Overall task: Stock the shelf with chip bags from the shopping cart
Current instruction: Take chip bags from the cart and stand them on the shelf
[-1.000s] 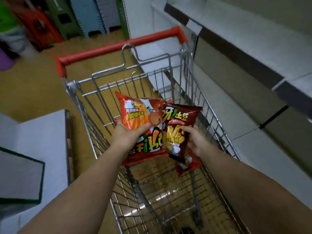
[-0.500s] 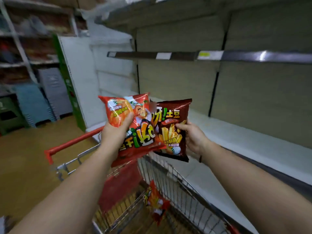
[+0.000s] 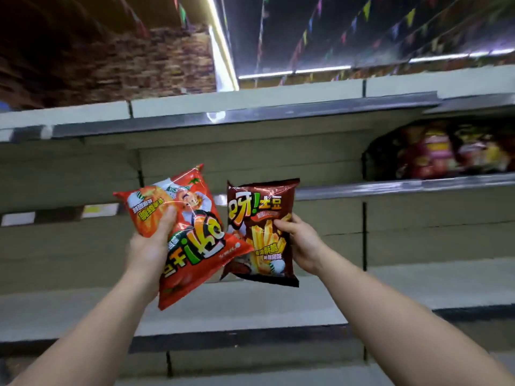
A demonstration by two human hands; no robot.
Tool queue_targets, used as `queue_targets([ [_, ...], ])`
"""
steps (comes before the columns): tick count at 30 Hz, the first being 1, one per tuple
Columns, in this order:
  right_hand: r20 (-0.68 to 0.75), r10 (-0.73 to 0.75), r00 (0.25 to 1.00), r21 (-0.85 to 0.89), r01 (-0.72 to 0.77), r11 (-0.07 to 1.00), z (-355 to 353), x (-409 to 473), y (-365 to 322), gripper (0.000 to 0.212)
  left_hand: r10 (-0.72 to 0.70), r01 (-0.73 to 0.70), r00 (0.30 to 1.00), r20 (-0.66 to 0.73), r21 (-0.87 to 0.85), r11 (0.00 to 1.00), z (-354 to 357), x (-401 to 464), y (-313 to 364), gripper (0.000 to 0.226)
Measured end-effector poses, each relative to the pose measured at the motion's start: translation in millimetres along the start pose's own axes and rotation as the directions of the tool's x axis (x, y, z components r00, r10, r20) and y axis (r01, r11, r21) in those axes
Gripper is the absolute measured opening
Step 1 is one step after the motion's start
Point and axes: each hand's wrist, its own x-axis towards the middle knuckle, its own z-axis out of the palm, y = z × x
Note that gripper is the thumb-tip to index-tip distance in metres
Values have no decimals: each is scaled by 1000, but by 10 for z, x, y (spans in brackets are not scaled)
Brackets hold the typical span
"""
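Note:
My left hand point(image 3: 150, 246) grips a red-orange chip bag point(image 3: 195, 240) by its left side, the bag tilted with its top leaning left. My right hand point(image 3: 302, 243) holds a dark brown chip bag point(image 3: 260, 218) with a fries picture, upright, by its right edge. The two bags touch at their inner edges. Both are raised in front of the grey shelving, level with a middle shelf point(image 3: 390, 188). The shopping cart is out of view.
Several chip bags point(image 3: 446, 154) stand on the middle shelf at the far right. An upper shelf point(image 3: 250, 115) runs across above. A lower shelf board point(image 3: 250, 307) lies below my arms. Ceiling lights and hanging pennants are overhead.
Both hands have lifted the two bags out of the cart and up to shelf height. The view swung upward from the cart to the shelves; the cart has left the frame.

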Motion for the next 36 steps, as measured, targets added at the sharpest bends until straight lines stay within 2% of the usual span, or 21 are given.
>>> queue_targets([
  [9, -272, -165, 948, -83, 148, 986, -2228, -721, -1333, 16, -26, 83, 947, 319, -164, 983, 2415, -692, 30, 64],
  [11, -320, -188, 929, -108, 161, 981, -2648, -909, -1569, 14, -45, 133, 915, 401, -195, 972, 2910, -905, 38, 61],
  [14, -396, -209, 894, -145, 164, 976, -3245, -1178, -1884, 14, -77, 216, 844, 531, -204, 955, 3585, -1228, 23, 74],
  [17, -483, -227, 845, -153, 174, 973, -3780, -1434, -2151, 18, -94, 270, 784, 613, -201, 942, 4154, -1494, 4, 61],
  [20, -572, -262, 777, -154, 212, 965, -4253, -1624, -2337, 27, -128, 296, 748, 651, -156, 942, 4643, -1656, -8, 66],
  [25, -664, -294, 687, -181, 234, 955, -4877, -1717, -2520, 24, -114, 298, 725, 679, -160, 941, 5412, -1870, -13, 75],
  [31, -697, -347, 628, -235, 257, 937, -5660, -1546, -2908, 22, -69, 315, 655, 753, -188, 930, 6499, -2059, -117, 58],
  [36, -747, -319, 584, -223, 232, 947, -6463, -1381, -3322, 18, -80, 332, 610, 788, -163, 929, 7510, -2055, -134, 79],
])
